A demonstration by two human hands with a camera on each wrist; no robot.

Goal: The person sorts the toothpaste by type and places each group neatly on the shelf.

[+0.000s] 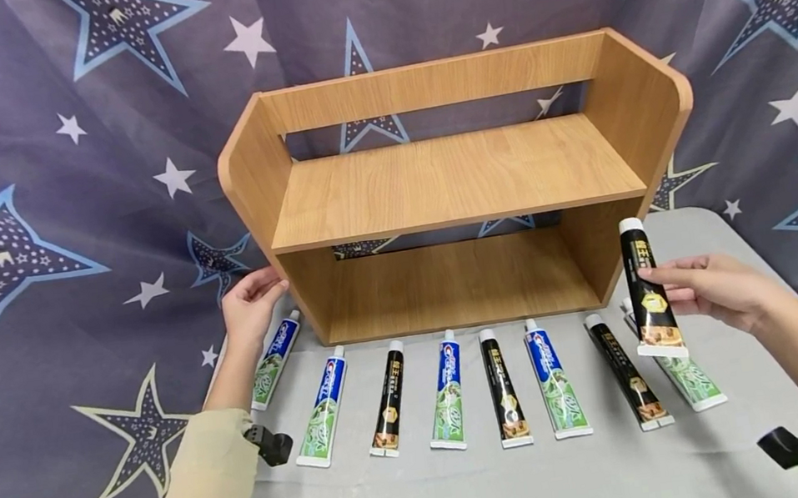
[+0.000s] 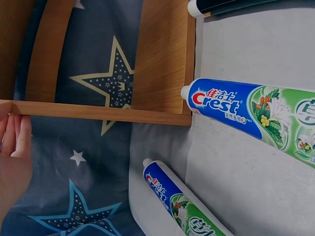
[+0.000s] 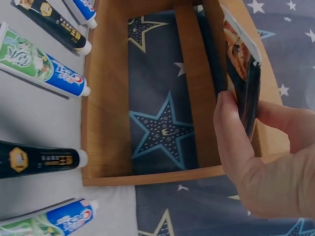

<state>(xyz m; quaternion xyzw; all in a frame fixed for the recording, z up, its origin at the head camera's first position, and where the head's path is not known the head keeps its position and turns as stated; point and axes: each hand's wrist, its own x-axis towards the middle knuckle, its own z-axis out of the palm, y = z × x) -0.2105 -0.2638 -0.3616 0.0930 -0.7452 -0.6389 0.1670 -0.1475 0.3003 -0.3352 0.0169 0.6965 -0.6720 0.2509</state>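
Note:
My right hand (image 1: 715, 291) pinches a black toothpaste tube (image 1: 649, 292) with a white cap, held upright above the table by the shelf's right side. The right wrist view shows that tube (image 3: 242, 73) edge-on between thumb and fingers. At the other side, my left hand (image 1: 250, 302) touches the outer left panel of the wooden shelf (image 1: 454, 179); in the left wrist view the fingers of the hand (image 2: 15, 157) meet the panel's edge. Black tubes and blue-green Crest tubes (image 1: 324, 410) lie in a row before the shelf. One Crest tube (image 1: 692, 383) lies partly behind the held tube.
The two-level shelf stands on a grey-white cloth-covered table (image 1: 492, 497). A star-patterned curtain (image 1: 33, 398) hangs behind and at both sides. Another Crest tube (image 1: 276, 362) lies near my left forearm, beside the shelf's left panel.

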